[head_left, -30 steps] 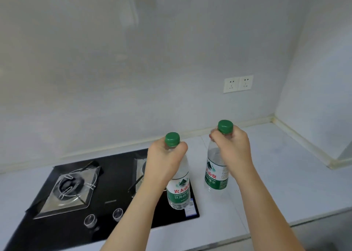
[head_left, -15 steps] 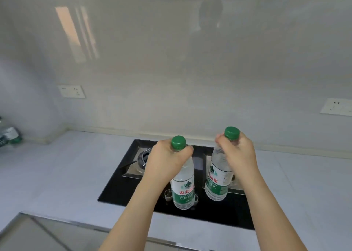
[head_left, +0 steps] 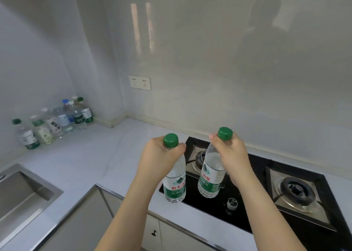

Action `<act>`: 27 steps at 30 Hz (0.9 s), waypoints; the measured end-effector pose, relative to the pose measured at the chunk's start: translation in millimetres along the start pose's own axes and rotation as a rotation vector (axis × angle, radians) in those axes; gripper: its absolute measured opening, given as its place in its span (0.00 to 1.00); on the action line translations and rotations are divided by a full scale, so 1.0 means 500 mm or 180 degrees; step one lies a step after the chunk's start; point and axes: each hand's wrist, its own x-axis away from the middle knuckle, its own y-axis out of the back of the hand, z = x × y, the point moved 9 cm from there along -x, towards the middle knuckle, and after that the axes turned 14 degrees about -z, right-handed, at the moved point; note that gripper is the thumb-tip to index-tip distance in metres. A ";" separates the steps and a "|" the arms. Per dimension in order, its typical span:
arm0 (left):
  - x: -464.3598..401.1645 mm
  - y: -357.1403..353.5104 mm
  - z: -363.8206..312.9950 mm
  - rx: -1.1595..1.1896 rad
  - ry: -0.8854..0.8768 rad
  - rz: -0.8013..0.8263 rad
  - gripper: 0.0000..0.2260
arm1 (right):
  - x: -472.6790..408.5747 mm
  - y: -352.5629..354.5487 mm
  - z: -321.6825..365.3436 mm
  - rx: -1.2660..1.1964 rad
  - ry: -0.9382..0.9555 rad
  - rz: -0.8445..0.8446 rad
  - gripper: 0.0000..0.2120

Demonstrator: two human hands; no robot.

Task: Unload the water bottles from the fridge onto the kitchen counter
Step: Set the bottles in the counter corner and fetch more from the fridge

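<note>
Two clear water bottles with green caps held upright in the air in front of the person, above the near edge of the black stove [head_left: 247,208]. Left hand [head_left: 158,161] has fingers curled round the neck of the left bottle [head_left: 175,186] just under its cap; green and white label reads 农夫山泉 in red, with 饮用 below it. Right hand [head_left: 232,159] grips the neck of the right bottle [head_left: 210,176] the same way; label partly turned, 山泉 legible. Neither bottle touches the counter [head_left: 91,159]. A row of bottles [head_left: 55,123] stands in the far left corner against the wall, labels too small to read. Steel sink [head_left: 21,191] at lower left. Double wall socket [head_left: 139,82] above the counter.
</note>
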 end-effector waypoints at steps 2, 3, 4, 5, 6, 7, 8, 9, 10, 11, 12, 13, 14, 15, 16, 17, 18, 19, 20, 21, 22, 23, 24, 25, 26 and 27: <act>-0.021 0.026 0.019 -0.0031 0.0082 -0.0082 0.19 | -0.001 -0.043 0.003 0.0011 0.0013 0.0088 0.06; -0.036 0.042 0.032 -0.0075 0.0116 -0.0128 0.19 | -0.005 -0.074 0.003 0.0030 0.0029 0.0147 0.07; -0.046 0.049 0.037 -0.0103 0.0144 -0.0127 0.19 | -0.008 -0.091 0.003 0.0051 0.0040 0.0186 0.07; -0.059 0.057 0.046 -0.0122 0.0192 -0.0127 0.20 | -0.011 -0.112 0.003 0.0081 0.0044 0.0249 0.07; -0.075 0.063 0.058 -0.0112 0.0238 -0.0125 0.21 | -0.017 -0.137 0.000 0.0087 0.0021 0.0321 0.08; -0.086 0.066 0.067 -0.0122 0.0278 -0.0105 0.21 | -0.021 -0.155 -0.003 0.0095 0.0003 0.0376 0.08; -0.111 0.071 0.083 -0.0137 0.0319 -0.0115 0.22 | -0.035 -0.189 -0.011 0.0085 -0.0027 0.0442 0.08; -0.118 0.071 0.086 -0.0179 0.0326 -0.0112 0.22 | -0.040 -0.198 -0.014 0.0095 -0.0057 0.0461 0.08; -0.131 0.072 0.092 -0.0200 0.0342 -0.0119 0.22 | -0.051 -0.214 -0.017 0.0091 -0.0075 0.0486 0.07; -0.153 0.074 0.102 -0.0211 0.0347 -0.0146 0.22 | -0.068 -0.242 -0.022 0.0101 -0.0078 0.0539 0.06; -0.173 0.073 0.111 -0.0220 0.0357 -0.0170 0.22 | -0.084 -0.268 -0.026 0.0116 -0.0064 0.0601 0.05; -0.192 0.073 0.117 -0.0219 0.0375 -0.0187 0.21 | -0.097 -0.290 -0.025 0.0142 -0.0035 0.0684 0.05; -0.217 0.072 0.125 -0.0228 0.0401 -0.0197 0.21 | -0.113 -0.319 -0.026 0.0180 0.0004 0.0782 0.05; -0.240 0.070 0.134 -0.0246 0.0427 -0.0206 0.21 | -0.128 -0.343 -0.028 0.0219 0.0042 0.0877 0.06; -0.263 0.067 0.142 -0.0298 0.0441 -0.0206 0.20 | -0.145 -0.366 -0.031 0.0289 0.0074 0.0963 0.08; -0.286 0.063 0.148 -0.0346 0.0448 -0.0192 0.20 | -0.163 -0.387 -0.035 0.0367 0.0096 0.1036 0.11; -0.299 0.060 0.152 -0.0387 0.0450 -0.0164 0.20 | -0.174 -0.401 -0.039 0.0466 0.0125 0.1109 0.13; -0.326 0.053 0.161 -0.0435 0.0454 -0.0156 0.20 | -0.197 -0.422 -0.048 0.0544 0.0129 0.1182 0.15; -0.350 0.050 0.170 -0.0518 0.0463 -0.0173 0.20 | -0.219 -0.441 -0.059 0.0615 0.0113 0.1256 0.16; -0.372 0.048 0.179 -0.0596 0.0483 -0.0197 0.20 | -0.237 -0.457 -0.067 0.0661 0.0078 0.1332 0.16; -0.393 0.047 0.187 -0.0661 0.0488 -0.0212 0.20 | -0.255 -0.476 -0.076 0.0704 0.0059 0.1412 0.16; -0.419 0.045 0.199 -0.0702 0.0478 -0.0229 0.20 | -0.276 -0.500 -0.088 0.0753 0.0039 0.1493 0.15; -0.431 0.045 0.203 -0.0729 0.0458 -0.0228 0.19 | -0.286 -0.514 -0.096 0.0808 0.0036 0.1563 0.14; -0.446 0.045 0.210 -0.0748 0.0460 -0.0230 0.19 | -0.297 -0.533 -0.104 0.0864 0.0024 0.1654 0.13; -0.461 0.045 0.217 -0.0758 0.0469 -0.0230 0.18 | -0.306 -0.552 -0.113 0.0889 0.0004 0.1743 0.12; -0.475 0.045 0.225 -0.0784 0.0478 -0.0233 0.17 | -0.315 -0.571 -0.120 0.0911 -0.0020 0.1799 0.12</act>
